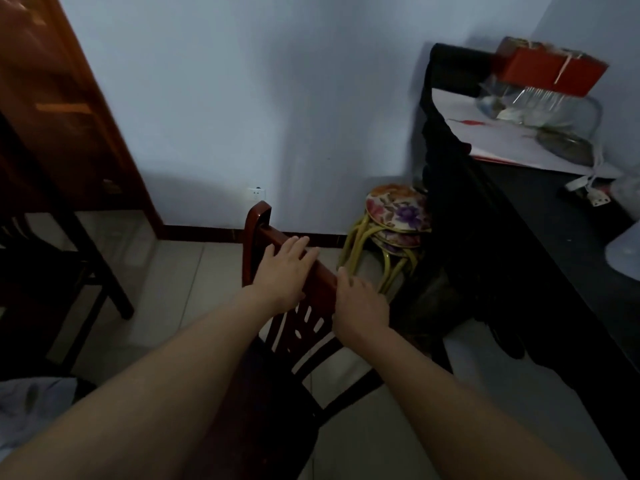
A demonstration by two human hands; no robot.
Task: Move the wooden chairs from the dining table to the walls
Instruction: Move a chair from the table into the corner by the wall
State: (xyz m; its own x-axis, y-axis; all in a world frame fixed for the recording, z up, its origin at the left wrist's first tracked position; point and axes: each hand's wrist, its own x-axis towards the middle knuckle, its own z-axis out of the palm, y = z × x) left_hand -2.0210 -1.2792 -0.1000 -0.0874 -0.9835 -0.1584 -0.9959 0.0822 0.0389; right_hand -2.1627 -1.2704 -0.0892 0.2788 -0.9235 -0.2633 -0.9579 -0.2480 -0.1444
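Note:
A dark red wooden chair (258, 223) stands on the tiled floor in front of me, its backrest toward the pale wall (277, 98). My left hand (285, 271) lies over the top rail of the backrest, fingers stretched forward. My right hand (360, 303) grips the same rail a little further right, fingers curled over its far side. The chair's slatted back and dark seat show below my forearms. The dark dining table (554, 237) stands at the right.
A stack of flower-patterned stools (398, 216) with yellow legs sits between chair and table, against the wall. A red box (554, 71), glass dish and power strip lie on the table. Another dark chair (41, 258) and a wooden door (59, 109) are at the left.

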